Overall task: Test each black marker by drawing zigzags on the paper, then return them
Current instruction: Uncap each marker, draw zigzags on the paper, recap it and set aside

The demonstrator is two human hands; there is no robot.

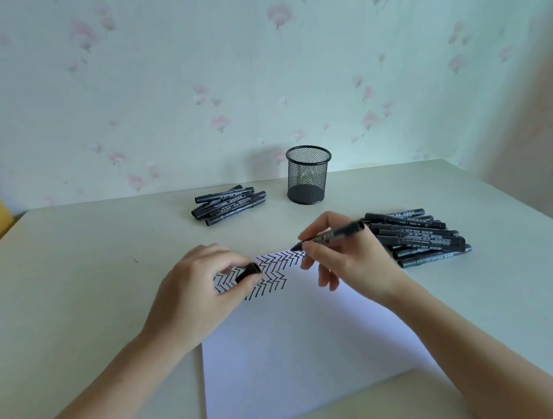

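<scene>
- Right hand (346, 263) pinches uncapped marker (331, 234), tip at far edge of paper (302, 361): a stroke can run onto table (85, 265).
- Left hand (204, 286) pinches cap (248, 271) above zigzags (271, 265): smear risk.
- Piles far-left (228, 203) and right (419, 236): mix-up likely.

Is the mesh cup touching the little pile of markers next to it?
Apart. The head view shows bare table between the mesh cup and the small pile of markers to its left.

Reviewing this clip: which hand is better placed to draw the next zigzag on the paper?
Right. The right hand holds the uncapped marker, its tip at the far edge of the paper, beside the zigzags. The left hand holds only the cap.
</scene>
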